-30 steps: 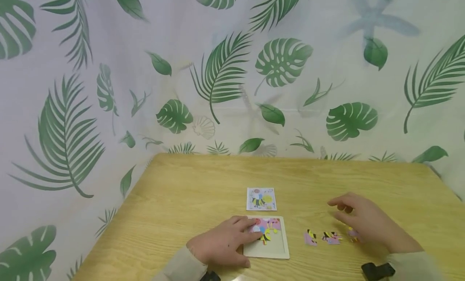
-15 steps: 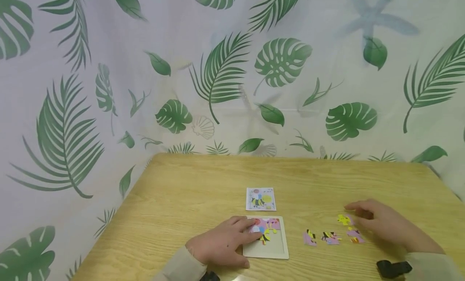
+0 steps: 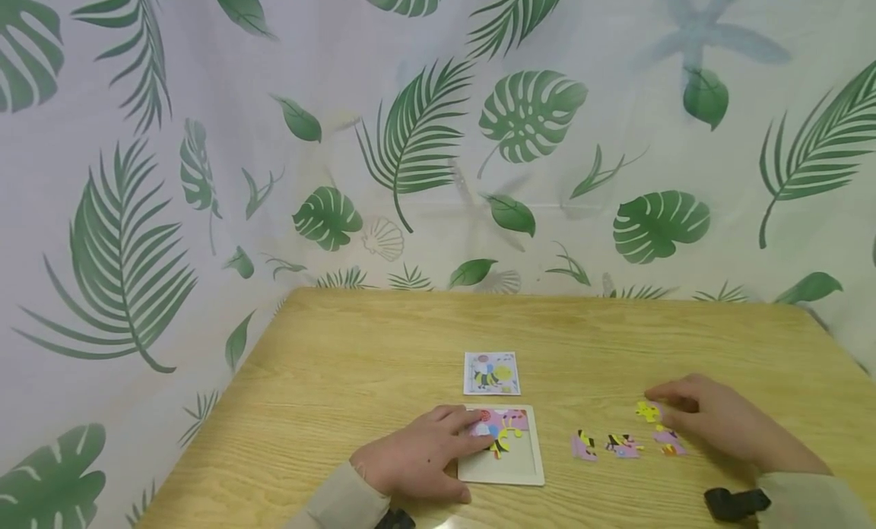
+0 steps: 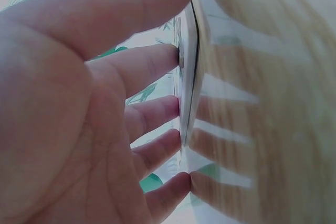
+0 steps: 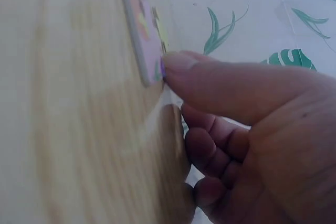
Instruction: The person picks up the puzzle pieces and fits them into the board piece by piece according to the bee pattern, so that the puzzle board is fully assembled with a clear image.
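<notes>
In the head view my left hand (image 3: 424, 451) rests with extended fingers on the left part of a white puzzle tray (image 3: 537, 460). Joined pieces showing part of a yellow-and-black bee (image 3: 505, 441) lie in the tray's upper area; my fingers cover some of them. To the right, my right hand (image 3: 725, 422) has its thumb and index finger at the edges of a yellow puzzle piece (image 3: 646, 412), which appears pinched on the table. Just below it lies a pink-and-yellow piece (image 3: 668, 441). The right wrist view shows the thumb (image 5: 181, 64) against the pieces, other fingers curled.
Two more puzzle pieces lie between tray and right hand: a pink-and-black one (image 3: 584, 445) and a striped one (image 3: 623, 446). A square picture card (image 3: 492, 374) with a bee sits behind the tray. A leaf-patterned curtain (image 3: 424, 263) hangs behind the wooden table (image 3: 369, 346).
My right hand has drawn back to the right and settled at the yellow piece, uncovering it and the pink-and-yellow piece. The left hand stays on the tray.
</notes>
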Available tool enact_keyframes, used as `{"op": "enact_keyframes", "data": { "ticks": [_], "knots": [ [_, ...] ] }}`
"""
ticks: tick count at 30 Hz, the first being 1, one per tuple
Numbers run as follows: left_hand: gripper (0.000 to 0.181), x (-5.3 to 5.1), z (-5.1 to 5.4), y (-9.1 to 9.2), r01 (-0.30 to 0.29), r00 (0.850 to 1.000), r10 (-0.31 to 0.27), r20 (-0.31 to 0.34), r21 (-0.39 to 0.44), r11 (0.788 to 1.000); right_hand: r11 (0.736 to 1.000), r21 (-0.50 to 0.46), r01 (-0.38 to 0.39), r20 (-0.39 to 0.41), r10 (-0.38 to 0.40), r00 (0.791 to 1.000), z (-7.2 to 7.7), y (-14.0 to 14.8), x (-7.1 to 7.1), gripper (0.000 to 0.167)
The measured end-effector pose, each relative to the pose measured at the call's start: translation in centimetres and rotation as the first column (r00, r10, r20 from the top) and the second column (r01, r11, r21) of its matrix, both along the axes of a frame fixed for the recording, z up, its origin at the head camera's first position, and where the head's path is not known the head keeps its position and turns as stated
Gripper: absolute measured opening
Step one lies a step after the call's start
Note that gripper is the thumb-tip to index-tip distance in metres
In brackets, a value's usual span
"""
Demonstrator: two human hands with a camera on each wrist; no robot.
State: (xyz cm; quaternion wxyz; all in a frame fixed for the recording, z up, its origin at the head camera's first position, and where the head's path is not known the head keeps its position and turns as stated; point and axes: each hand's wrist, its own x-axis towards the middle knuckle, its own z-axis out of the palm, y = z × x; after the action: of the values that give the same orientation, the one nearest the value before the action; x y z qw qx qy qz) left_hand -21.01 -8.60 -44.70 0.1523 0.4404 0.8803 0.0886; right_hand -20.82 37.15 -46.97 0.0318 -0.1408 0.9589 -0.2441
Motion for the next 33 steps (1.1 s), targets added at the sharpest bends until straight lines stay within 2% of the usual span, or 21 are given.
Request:
{"op": "enact_keyframes", "data": {
  "ticks": [10, 16, 22, 26, 33],
  "knots": [
    [0.073, -0.2, 0.0, -0.2, -0.007, 1.000, 0.007, 0.017, 0.003, 1.000, 1.000, -0.023, 0.012, 0.033, -0.011, 0.999, 0.1, -0.4, -0.4, 0.033],
    [0.072, -0.1, 0.3, 0.0, -0.018, 0.999, 0.018, 0.029, 0.004, 1.000, 0.997, -0.053, 0.055, 0.093, -0.049, 0.994, 0.0, -0.2, -0.6, 0.040],
    [0.071, 0.0, 0.2, 0.0, -0.021, 1.000, 0.021, 0.009, 0.009, 1.000, 0.991, -0.102, 0.088, 0.115, -0.076, 0.990, 0.0, -0.5, -0.5, 0.040],
    [0.069, 0.0, 0.2, 0.0, -0.017, 1.000, 0.016, 0.021, 0.012, 1.000, 0.990, -0.105, 0.094, 0.099, -0.084, 0.992, 0.2, -1.0, -0.5, 0.039],
    [0.067, 0.0, 0.1, 0.0, 0.000, 1.000, 0.000, 0.009, 0.013, 1.000, 0.994, -0.092, 0.062, 0.016, -0.061, 0.998, 0.7, -2.8, -0.4, 0.029]
  ]
}}
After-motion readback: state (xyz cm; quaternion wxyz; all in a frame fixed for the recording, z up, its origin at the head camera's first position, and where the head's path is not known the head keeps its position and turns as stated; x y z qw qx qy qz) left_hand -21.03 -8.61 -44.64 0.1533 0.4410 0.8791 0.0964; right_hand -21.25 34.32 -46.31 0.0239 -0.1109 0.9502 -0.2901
